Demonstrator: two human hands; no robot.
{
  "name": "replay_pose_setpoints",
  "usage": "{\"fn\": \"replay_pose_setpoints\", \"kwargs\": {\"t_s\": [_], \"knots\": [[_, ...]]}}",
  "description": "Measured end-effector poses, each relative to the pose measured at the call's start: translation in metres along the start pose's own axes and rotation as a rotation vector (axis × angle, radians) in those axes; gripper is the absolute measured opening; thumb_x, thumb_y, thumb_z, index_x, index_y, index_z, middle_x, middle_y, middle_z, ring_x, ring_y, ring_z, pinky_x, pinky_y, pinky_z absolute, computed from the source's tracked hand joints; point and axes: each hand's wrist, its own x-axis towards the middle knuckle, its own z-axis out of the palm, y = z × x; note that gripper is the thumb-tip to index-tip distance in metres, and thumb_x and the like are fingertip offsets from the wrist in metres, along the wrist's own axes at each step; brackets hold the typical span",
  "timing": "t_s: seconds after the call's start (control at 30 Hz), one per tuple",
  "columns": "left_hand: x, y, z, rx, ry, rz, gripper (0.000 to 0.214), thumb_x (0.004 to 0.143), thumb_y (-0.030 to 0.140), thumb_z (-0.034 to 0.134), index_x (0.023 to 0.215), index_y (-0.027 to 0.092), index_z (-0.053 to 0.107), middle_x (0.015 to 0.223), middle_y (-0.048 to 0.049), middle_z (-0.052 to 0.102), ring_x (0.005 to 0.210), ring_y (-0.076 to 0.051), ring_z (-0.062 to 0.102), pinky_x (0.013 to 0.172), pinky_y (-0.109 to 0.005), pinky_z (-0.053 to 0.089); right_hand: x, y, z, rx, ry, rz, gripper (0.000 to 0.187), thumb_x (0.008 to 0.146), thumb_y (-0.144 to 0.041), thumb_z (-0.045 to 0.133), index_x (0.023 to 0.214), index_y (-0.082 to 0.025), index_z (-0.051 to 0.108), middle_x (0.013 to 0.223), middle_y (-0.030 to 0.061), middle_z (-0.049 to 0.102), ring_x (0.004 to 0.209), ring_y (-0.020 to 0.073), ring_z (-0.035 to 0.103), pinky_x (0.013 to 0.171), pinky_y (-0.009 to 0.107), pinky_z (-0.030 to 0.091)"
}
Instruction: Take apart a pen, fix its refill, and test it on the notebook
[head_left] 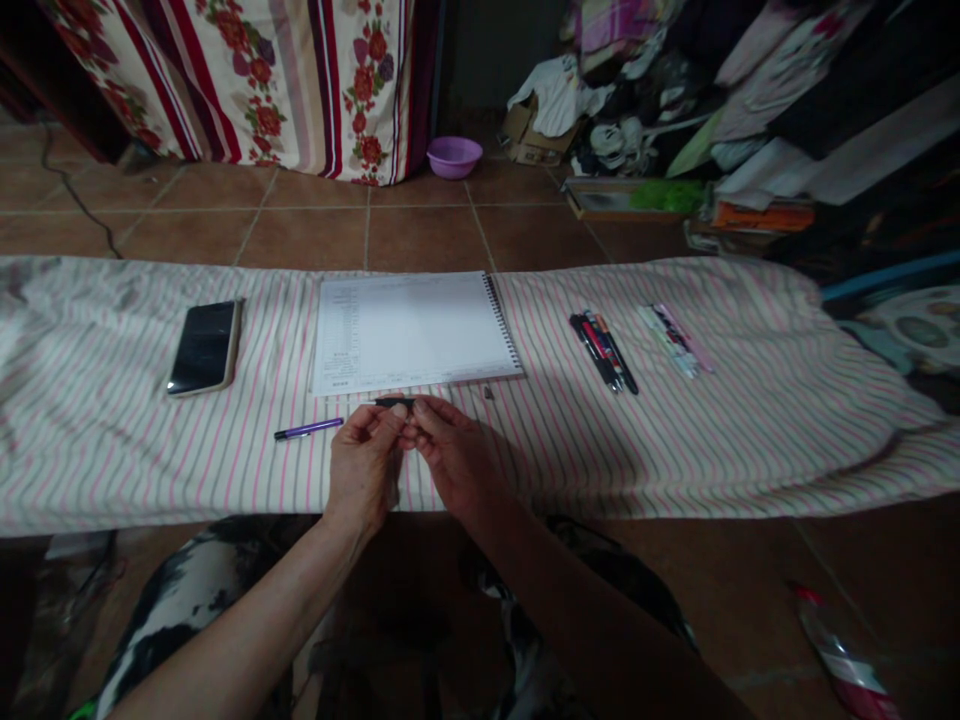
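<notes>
Both hands meet over the near edge of the striped cloth, just below a spiral notebook [420, 325]. My left hand [365, 455] pinches a slim black pen piece [392, 402], with a thin pale stick showing at its left end. The fingers of my right hand [457, 445] close on the right end of the same piece; the fingertips partly hide it. To the left of my left hand lies a purple pen [309, 429] with a dark end. A small dark pointed bit [489, 393] rests below the notebook's lower right corner.
On the cloth [750, 430], a phone [202, 348] lies to the left. Several dark pens [604, 352] and several pale pens [675, 340] lie to the right. Beyond, on the tiles, stand a purple basin [454, 157] and a cardboard box [536, 135]. A bottle [847, 655] lies at lower right.
</notes>
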Motion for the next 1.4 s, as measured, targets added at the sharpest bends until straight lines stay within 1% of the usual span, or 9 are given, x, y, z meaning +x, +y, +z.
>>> {"fn": "replay_pose_setpoints", "kwargs": {"t_s": [0.17,0.37,0.47,0.57,0.7,0.83,0.97,1.27,1.4], "knots": [[0.000,0.001,0.001,-0.048,-0.015,-0.015,0.032,0.048,0.025,0.088,0.064,0.014,0.063,0.057,-0.0003,0.066,0.050,-0.008,0.058,0.053,-0.019,0.048,-0.001,-0.002,0.001,0.038,-0.001,0.035,0.008,0.072,-0.032,0.070,0.070,-0.025,0.065,0.066,-0.0031,0.062,0.057,0.0119,0.055,0.063,0.028,0.048],[0.001,0.000,0.000,-0.053,-0.029,-0.003,0.032,0.051,0.028,0.087,0.066,0.014,0.062,0.058,-0.0005,0.066,0.051,-0.008,0.058,0.053,-0.019,0.048,-0.004,-0.005,0.004,0.074,0.006,0.048,0.009,0.071,-0.032,0.071,0.069,-0.025,0.065,0.067,-0.0022,0.062,0.059,0.0126,0.056,0.061,0.027,0.048],[0.001,0.000,-0.001,-0.060,-0.027,0.002,0.031,0.051,0.027,0.087,0.065,0.014,0.062,0.056,0.0005,0.064,0.049,-0.008,0.056,0.052,-0.020,0.047,-0.004,-0.005,0.005,0.040,0.003,0.015,0.009,0.069,-0.031,0.071,0.075,-0.026,0.066,0.068,-0.0025,0.063,0.060,0.0131,0.057,0.062,0.028,0.048],[0.002,0.000,-0.002,-0.077,-0.024,0.003,0.031,0.051,0.027,0.087,0.065,0.014,0.062,0.056,0.0011,0.063,0.049,-0.007,0.056,0.053,-0.019,0.047,-0.004,-0.003,0.005,0.034,-0.020,-0.025,0.014,0.065,-0.028,0.073,0.077,-0.026,0.067,0.070,-0.0027,0.065,0.061,0.0129,0.057,0.063,0.029,0.048],[0.003,-0.001,-0.004,-0.100,-0.014,-0.016,0.031,0.049,0.025,0.087,0.066,0.014,0.064,0.057,0.0014,0.063,0.051,-0.007,0.056,0.054,-0.018,0.046,-0.001,0.003,0.004,0.038,-0.037,-0.066,0.021,0.060,-0.026,0.076,0.079,-0.023,0.068,0.074,-0.0021,0.068,0.062,0.0115,0.058,0.061,0.027,0.047],[0.004,-0.002,-0.004,-0.094,-0.050,-0.020,0.028,0.052,0.026,0.086,0.065,0.014,0.064,0.057,0.0007,0.063,0.052,-0.008,0.056,0.054,-0.019,0.047,0.001,0.007,0.004,-0.023,0.014,-0.132,0.021,0.063,-0.025,0.074,0.082,-0.020,0.068,0.074,-0.0015,0.070,0.062,0.0107,0.059,0.059,0.025,0.045],[0.004,-0.002,-0.005,-0.103,-0.083,-0.005,0.026,0.056,0.025,0.084,0.064,0.014,0.063,0.056,0.0003,0.063,0.052,-0.009,0.056,0.055,-0.020,0.047,0.001,0.009,0.005,-0.073,0.045,-0.163,0.017,0.065,-0.023,0.072,0.082,-0.019,0.068,0.070,-0.0022,0.069,0.060,0.0102,0.058,0.058,0.024,0.044],[0.005,-0.004,-0.005,-0.114,-0.124,0.027,0.023,0.060,0.024,0.082,0.063,0.014,0.062,0.055,0.0004,0.062,0.052,-0.009,0.055,0.055,-0.019,0.046,0.002,0.013,0.005,-0.069,0.033,-0.189,0.015,0.066,-0.023,0.071,0.079,-0.018,0.066,0.060,-0.0047,0.063,0.053,0.0079,0.052,0.054,0.023,0.040],[0.006,-0.005,-0.006,-0.122,-0.125,0.020,0.021,0.060,0.023,0.082,0.066,0.013,0.064,0.056,0.0003,0.063,0.052,-0.008,0.055,0.054,-0.019,0.046,0.002,0.011,0.005,-0.026,0.008,-0.156,0.016,0.067,-0.024,0.071,0.080,-0.017,0.067,0.060,-0.0041,0.062,0.053,0.0077,0.050,0.054,0.024,0.039]]}}
